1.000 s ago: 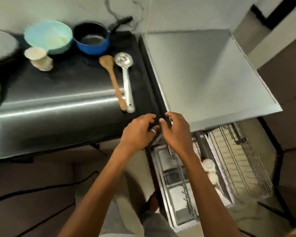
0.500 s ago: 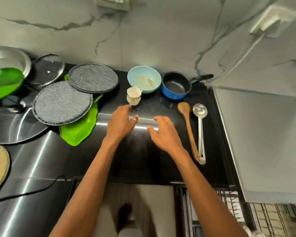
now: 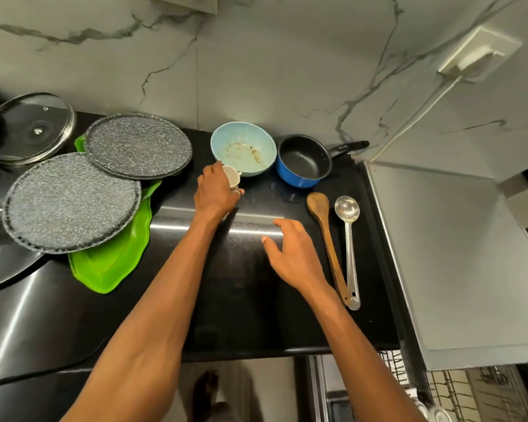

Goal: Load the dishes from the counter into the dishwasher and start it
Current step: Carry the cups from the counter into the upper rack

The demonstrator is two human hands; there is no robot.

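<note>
Gripping a small cream cup [image 3: 232,177] on the black counter [image 3: 241,300], the left hand [image 3: 215,193] extends on a straight arm, just beside a soiled light-blue bowl [image 3: 243,147]. Further right, the right hand [image 3: 293,254] hovers palm-down, fingers loosely spread and holding nothing, beside a wooden spoon [image 3: 326,236] and a steel ladle [image 3: 347,208].

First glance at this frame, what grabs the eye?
The left hand grips a small cream cup mid-counter, beside a soiled light-blue bowl. A green plastic tray juts from under two speckled grey round plates at left; the right hand is open beside a wooden spoon.
</note>
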